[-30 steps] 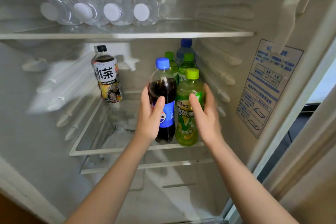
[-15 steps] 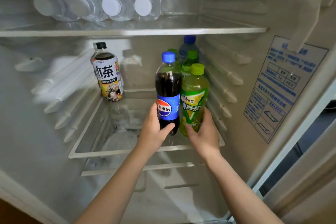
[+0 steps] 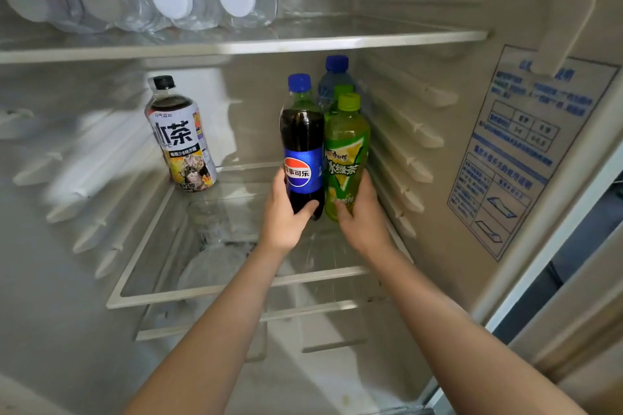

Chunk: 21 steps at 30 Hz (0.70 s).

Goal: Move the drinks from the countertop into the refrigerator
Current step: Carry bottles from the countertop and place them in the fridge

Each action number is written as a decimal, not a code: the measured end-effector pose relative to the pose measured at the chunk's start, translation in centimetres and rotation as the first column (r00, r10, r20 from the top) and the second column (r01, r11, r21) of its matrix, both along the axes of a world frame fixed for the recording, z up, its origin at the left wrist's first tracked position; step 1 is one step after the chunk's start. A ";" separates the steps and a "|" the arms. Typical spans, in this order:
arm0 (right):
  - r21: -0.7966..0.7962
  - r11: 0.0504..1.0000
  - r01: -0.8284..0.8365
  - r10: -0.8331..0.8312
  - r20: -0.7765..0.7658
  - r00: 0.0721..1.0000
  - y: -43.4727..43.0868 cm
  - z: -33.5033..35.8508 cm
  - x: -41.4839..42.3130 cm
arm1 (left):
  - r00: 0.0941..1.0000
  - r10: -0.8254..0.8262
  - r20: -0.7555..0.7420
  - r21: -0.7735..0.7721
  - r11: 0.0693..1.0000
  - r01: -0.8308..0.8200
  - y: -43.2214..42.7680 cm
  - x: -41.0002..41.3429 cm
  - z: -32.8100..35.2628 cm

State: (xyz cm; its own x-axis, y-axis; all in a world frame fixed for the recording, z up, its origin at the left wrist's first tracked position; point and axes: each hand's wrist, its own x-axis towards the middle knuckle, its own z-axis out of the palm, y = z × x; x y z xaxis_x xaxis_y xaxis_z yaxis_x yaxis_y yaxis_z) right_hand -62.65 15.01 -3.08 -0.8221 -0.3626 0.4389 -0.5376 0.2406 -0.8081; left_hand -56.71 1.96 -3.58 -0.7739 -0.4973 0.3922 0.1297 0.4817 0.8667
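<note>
Your left hand (image 3: pixel 281 219) had its fingers wrapped around the base of the cola bottle (image 3: pixel 302 148), and your right hand (image 3: pixel 362 219) gripped the base of the green tea bottle (image 3: pixel 345 155). Both bottles stood upright, touching side by side, at the right of the middle glass shelf (image 3: pixel 219 290) inside the refrigerator (image 3: pixel 455 178). An iced tea bottle (image 3: pixel 180 138) stood well apart at the back left.

both bottles (image 3: pixel 303 148) pushed deeper, hands lower
</note>
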 end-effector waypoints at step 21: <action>0.258 0.891 0.373 -0.372 -0.053 0.927 16.4 -9.9 21.4 | 0.836 -0.514 0.191 0.103 0.858 0.504 11.3 17.1 -10.0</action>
State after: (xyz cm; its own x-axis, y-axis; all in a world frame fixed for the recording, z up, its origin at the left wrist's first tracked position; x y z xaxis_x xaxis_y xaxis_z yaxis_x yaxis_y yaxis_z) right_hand -41.28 31.40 -13.01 -0.9182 -0.1309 0.3739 -0.3694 0.6236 -0.6890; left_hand -39.65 13.21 -13.58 -0.9827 -0.0246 0.1838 0.1632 0.3556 0.9203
